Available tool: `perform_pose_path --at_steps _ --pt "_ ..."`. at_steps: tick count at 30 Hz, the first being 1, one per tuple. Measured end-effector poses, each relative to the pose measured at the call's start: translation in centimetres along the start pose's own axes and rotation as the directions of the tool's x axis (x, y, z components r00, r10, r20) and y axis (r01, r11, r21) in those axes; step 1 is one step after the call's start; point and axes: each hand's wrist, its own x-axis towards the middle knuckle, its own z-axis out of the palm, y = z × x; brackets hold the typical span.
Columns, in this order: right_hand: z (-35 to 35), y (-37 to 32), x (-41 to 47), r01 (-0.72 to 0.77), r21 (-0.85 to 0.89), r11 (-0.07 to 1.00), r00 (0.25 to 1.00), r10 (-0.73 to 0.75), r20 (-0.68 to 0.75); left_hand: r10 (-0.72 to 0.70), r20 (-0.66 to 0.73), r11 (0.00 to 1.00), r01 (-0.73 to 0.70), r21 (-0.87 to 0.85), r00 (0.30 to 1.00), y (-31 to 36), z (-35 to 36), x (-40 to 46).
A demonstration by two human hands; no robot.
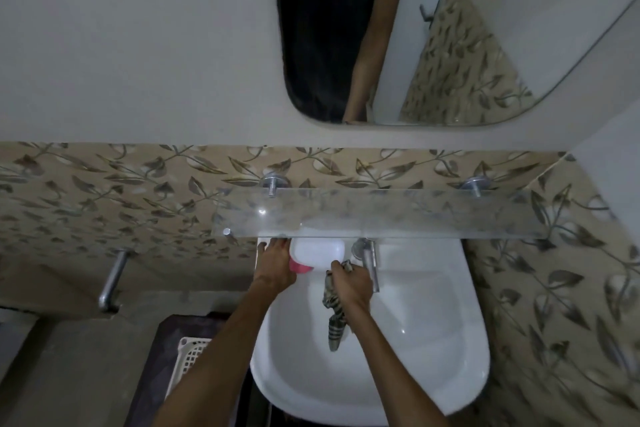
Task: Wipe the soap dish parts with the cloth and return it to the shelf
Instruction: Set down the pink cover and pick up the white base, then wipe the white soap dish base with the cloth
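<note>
Left hand (275, 265) grips the white soap dish (317, 253) (pink part beneath) just under the glass shelf (381, 215) — right hand (349, 279), beside it, clutches the striped cloth (334, 312) over the sink (433, 322).

The sink (415, 340) is glossy white ceramic, smooth, with small bright highlights. Just above it the shelf (415, 215) is clear glass — smudged and cloudy — on polished metal pegs (271, 184). At the sink's back rim the soap dish (317, 253) looks like matt white plastic with a pink part under it; beside it the tap (369, 260) is shiny metal. Over the basin hangs a striped woven cloth (334, 319) — soft and crumpled. Left of the sink the basket (190, 354) is white plastic lattice.
</note>
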Motion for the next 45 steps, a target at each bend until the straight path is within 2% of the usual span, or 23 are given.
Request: perform_pose_path --at_steps 5,11,14,16,17,18,19,20,21,22,24,27,32,34,37,41,45 --pt "-1.2 -0.1 0.0 0.009 0.005 1.0 0.999 -0.009 -0.039 0.005 -0.049 0.967 -0.017 -0.253 0.999 1.8 1.2 1.4" --pt "-2.8 0.1 0.1 0.063 -0.05 0.997 0.998 -0.063 -0.004 0.087 -0.077 0.991 -0.095 -0.098 0.993 2.1 1.4 0.8" --pt "-4.0 -0.2 0.0 0.096 -0.085 0.992 0.995 -0.094 0.022 0.135 -0.232 0.965 -0.181 -0.188 0.963 1.6 0.9 -1.0" --pt "-4.9 -0.5 -0.2 0.13 -0.116 0.985 0.99 -0.124 0.061 0.025 -0.357 0.901 -0.176 -0.397 0.934 1.1 1.0 -2.5" --pt "-5.3 -0.7 -0.2 0.15 -0.134 0.979 0.986 -0.139 0.088 -0.095 -0.375 0.817 -0.143 -0.558 0.922 1.2 1.1 -3.4" --pt "-5.8 -1.1 -0.3 0.171 -0.15 0.974 0.981 -0.153 0.122 -0.237 -0.328 0.664 -0.094 -0.742 0.914 1.5 0.9 -4.4" --pt "-6.3 -1.4 -0.5 0.194 -0.162 0.968 0.973 -0.169 0.158 -0.361 -0.228 0.447 -0.047 -0.893 0.904 2.0 0.6 -5.4" --pt "-6.8 -1.8 -0.6 0.225 -0.169 0.96 0.961 -0.191 0.198 -0.43 -0.118 0.216 -0.025 -0.976 0.895 2.6 0.1 -6.2" --pt "-7.3 -2.4 -0.8 0.257 -0.175 0.95 0.948 -0.212 0.238 -0.445 -0.005 0.025 0.006 -1.0 0.896 3.3 -0.6 -7.0" --pt "-7.7 -2.9 -1.0 0.287 -0.181 0.941 0.933 -0.231 0.276 -0.405 0.098 -0.119 0.053 -0.991 0.909 3.9 -1.3 -7.5" --pt "-8.5 -4.0 -1.6 0.364 -0.2 0.91 0.892 -0.279 0.355 -0.252 0.209 -0.319 0.123 -0.94 0.945 4.9 -2.7 -8.5" --pt "-9.6 -5.3 -2.6 0.449 -0.208 0.869 0.836 -0.325 0.442 -0.057 0.239 -0.524 0.175 -0.833 0.969 6.2 -4.8 -9.8" --pt "-11.0 -5.9 -3.5 0.477 -0.207 0.854 0.789 -0.311 0.531 0.14 0.196 -0.62 0.24 -0.747 0.971 7.8 -6.3 -11.6" --pt "-11.3 -6.2 -3.7 0.484 -0.209 0.85 0.786 -0.318 0.531 0.163 0.191 -0.66 0.251 -0.708 0.968 8.5 -5.8 -12.0" --pt "-11.5 -6.5 -4.0 0.505 -0.181 0.844 0.786 -0.364 0.499 0.112 0.141 -0.696 0.179 -0.695 0.984 9.9 -5.8 -12.9" --pt "-12.0 -6.9 -4.7 0.544 -0.101 0.833 0.775 -0.453 0.442 0.017 0.083 -0.669 0.073 -0.74 0.996 11.2 -7.6 -13.7" --pt "-12.5 -7.7 -5.3 0.588 -0.017 0.808 0.755 -0.542 0.368 -0.143 0.037 -0.54 -0.046 -0.84 0.989 12.9 -10.1 -13.6"
